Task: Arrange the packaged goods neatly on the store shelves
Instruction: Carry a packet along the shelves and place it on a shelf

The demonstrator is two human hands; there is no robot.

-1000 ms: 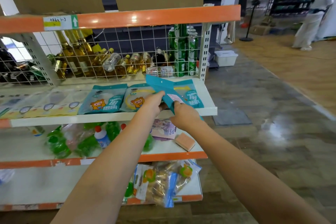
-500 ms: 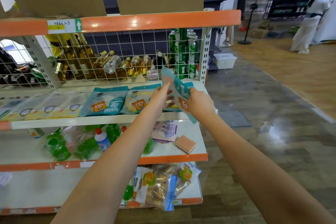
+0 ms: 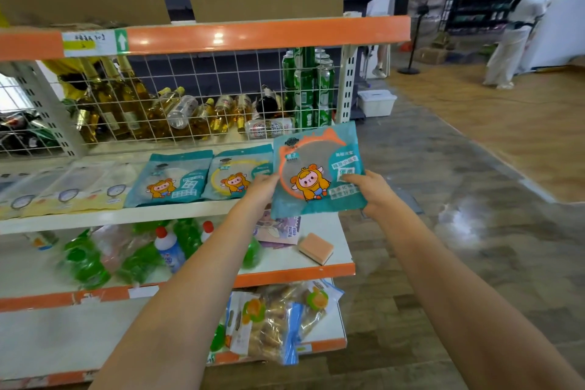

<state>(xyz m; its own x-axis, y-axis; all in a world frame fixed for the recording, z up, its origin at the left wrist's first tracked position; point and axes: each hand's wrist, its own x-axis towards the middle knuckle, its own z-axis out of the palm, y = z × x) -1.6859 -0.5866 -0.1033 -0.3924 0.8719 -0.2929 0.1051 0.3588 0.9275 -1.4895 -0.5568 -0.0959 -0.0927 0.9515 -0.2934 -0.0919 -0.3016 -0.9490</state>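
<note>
— Two hands on item? Confirm.
— Confirmed. Left hand (image 3: 264,188) gripping left edge of teal packet (image 3: 316,171); right hand (image 3: 368,191) gripping right edge, thumb on front face.
— Position of packet?
— Held face-up, tilted, above right end of middle shelf (image 3: 152,215), off the surface.
— Neighbouring stock?
— Lying flat on same shelf: matching teal packet (image 3: 172,179), then another (image 3: 239,174) just beside left hand. Behind wire grid: bottles (image 3: 126,104), green cans (image 3: 305,85)
</note>
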